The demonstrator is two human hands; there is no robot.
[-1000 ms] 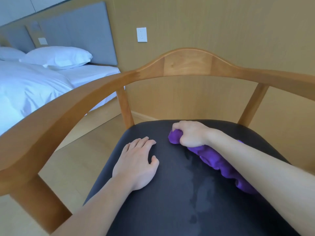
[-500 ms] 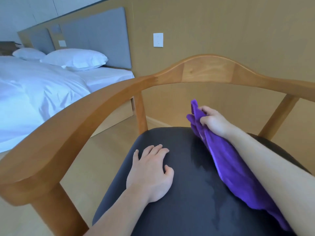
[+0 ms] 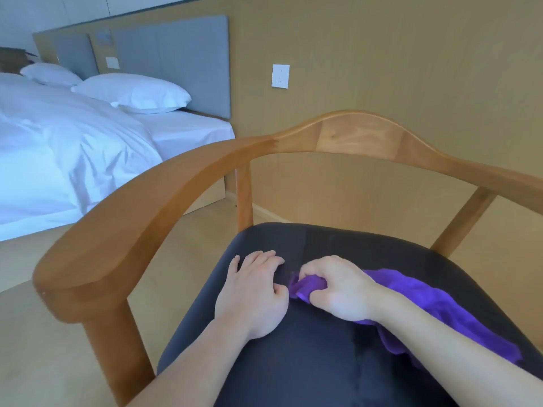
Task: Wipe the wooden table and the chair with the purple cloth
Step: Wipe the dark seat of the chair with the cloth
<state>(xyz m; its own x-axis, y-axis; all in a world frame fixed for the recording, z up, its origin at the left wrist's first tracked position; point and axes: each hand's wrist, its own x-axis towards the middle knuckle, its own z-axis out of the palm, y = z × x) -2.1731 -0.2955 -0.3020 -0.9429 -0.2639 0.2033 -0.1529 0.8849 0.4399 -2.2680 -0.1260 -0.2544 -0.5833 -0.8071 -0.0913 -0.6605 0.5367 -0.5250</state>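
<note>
1. head view, what changed: half a second ago your right hand (image 3: 338, 286) held the purple cloth (image 3: 417, 304) lifted toward the chair's back; now it is down on the black seat (image 3: 293, 362), mid-seat, just beside your left hand (image 3: 252, 292). judging by that, you are into another pass over the seat cushion, with the wooden frame (image 3: 147, 207) likely still to come and no table in sight.
2. head view, hands: your right hand's fingers curl round a bunched end of the cloth, gripping it. your left hand lies flat on the seat, fingers relaxed, holding nothing, steadying the chair.
3. head view, the cloth: thin, crumpled, vivid purple, it trails from your fist under your forearm toward the seat's right edge. faint damp streaks show on the seat.
</note>
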